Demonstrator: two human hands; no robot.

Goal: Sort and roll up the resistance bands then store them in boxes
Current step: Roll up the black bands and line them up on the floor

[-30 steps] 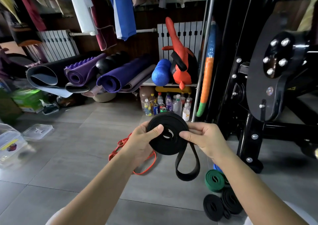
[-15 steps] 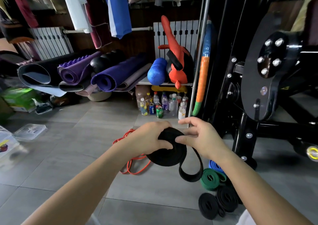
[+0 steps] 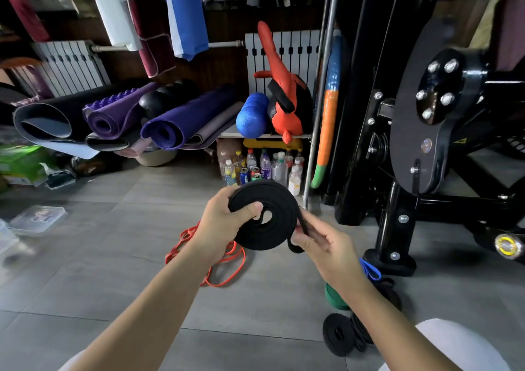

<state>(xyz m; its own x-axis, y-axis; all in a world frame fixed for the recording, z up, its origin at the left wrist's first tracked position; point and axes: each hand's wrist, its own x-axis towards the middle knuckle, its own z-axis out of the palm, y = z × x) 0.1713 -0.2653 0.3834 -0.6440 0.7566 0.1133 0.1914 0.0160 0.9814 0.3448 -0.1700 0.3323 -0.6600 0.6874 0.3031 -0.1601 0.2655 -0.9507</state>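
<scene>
The black resistance band point(image 3: 272, 234) is a flat, matte rubber strap wound into a loose disc with a small open eye at its middle; it is held up in the air above the floor, between the two hands. The left hand point(image 3: 221, 223) grips the disc at its left edge, thumb laid across the face toward the eye, fingers curled behind; the right hand point(image 3: 324, 242) pinches the short loose tail of the strap at the disc's lower right edge, between thumb and fingers.

The floor point(image 3: 113, 271) is of smooth grey tiles; one thin red band point(image 3: 186, 235) lies on it unrolled in tangled loops, partly hidden behind the left wrist. To the right, near the foot of a glossy black steel machine frame point(image 3: 393, 223) studded with bolt heads, lie one green roll point(image 3: 333, 298), one blue band point(image 3: 369, 269) and one flat black roll point(image 3: 338, 333); more black strap beside that roll is covered by the right forearm, so its count cannot be told.

At the far left sits a clear plastic box point(image 3: 37, 218), blurred. Along the wall lie rolled mats point(image 3: 167, 123) in purple and dark tones, one of them knobbed; beside them are one smooth blue foam roller point(image 3: 252, 115) and one red and black bag point(image 3: 287, 98); under their shelf stands a cluster of bottles and cans point(image 3: 261, 169).
</scene>
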